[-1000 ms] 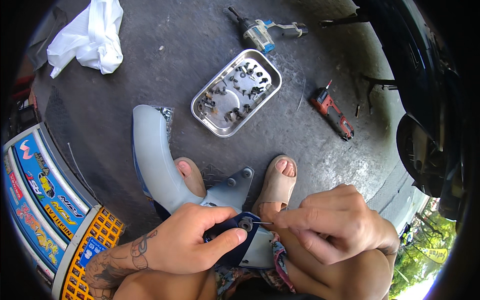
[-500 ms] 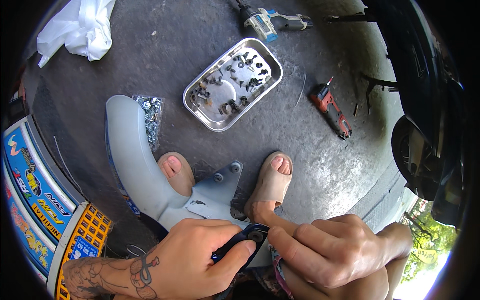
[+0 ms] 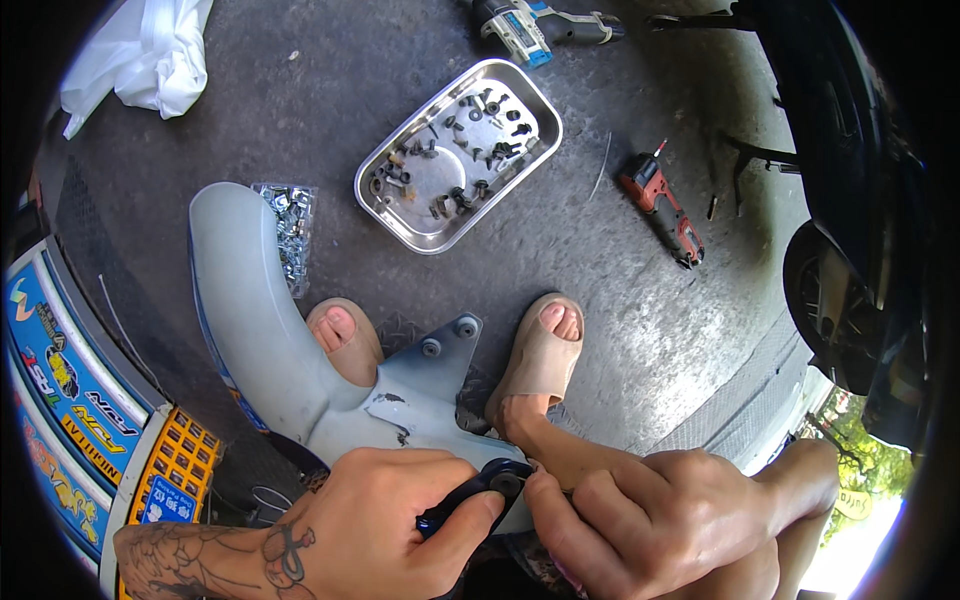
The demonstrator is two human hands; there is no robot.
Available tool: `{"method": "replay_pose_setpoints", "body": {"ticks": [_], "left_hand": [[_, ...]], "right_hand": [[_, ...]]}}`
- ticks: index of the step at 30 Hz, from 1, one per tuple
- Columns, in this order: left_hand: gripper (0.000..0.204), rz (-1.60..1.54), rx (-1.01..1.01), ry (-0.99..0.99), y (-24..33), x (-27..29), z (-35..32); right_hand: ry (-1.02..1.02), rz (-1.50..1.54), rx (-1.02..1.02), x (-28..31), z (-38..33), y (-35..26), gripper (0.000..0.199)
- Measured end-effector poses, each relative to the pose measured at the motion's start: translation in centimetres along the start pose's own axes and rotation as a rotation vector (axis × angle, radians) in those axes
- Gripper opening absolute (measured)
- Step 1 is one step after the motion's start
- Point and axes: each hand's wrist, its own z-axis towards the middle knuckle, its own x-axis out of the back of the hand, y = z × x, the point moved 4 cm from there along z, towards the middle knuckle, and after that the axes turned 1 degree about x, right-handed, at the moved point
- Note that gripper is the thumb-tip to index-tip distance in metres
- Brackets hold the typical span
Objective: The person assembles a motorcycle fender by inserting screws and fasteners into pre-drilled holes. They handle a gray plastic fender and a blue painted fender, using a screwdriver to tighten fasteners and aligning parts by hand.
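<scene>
Two hands meeting at near end of grey fender (image 3: 250, 330), its long curve running away up-left over floor. Left hand (image 3: 370, 520) clamping dark bracket (image 3: 470, 500) against fender; right hand (image 3: 650, 520) pinching small round fastener (image 3: 510, 483) just right of left thumb.

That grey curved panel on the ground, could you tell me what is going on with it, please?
A person sits over the grey curved panel, feet in sandals on the concrete. The left hand pinches a dark blue piece at the panel's near end, and the right hand presses fingertips against it. A metal tray of screws and a red power tool lie beyond.
</scene>
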Motion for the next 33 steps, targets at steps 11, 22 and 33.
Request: {"method": "replay_pose_setpoints", "body": {"ticks": [11,22,33], "left_hand": [[0.026,-0.013,0.01,-0.023,-0.2,0.0,0.5],[0.034,-0.013,0.165,-0.042,-1.2,0.2,1.7],[0.044,-0.094,0.293,-0.086,-2.6,0.8,2.3]], "right_hand": [[-0.065,-0.015,0.001,0.4,1.1,0.6,0.035],[-0.176,0.055,0.007,0.2,1.8,1.9,0.014],[0.068,0.181,-0.111,4.2,2.9,5.7,0.026]]}}
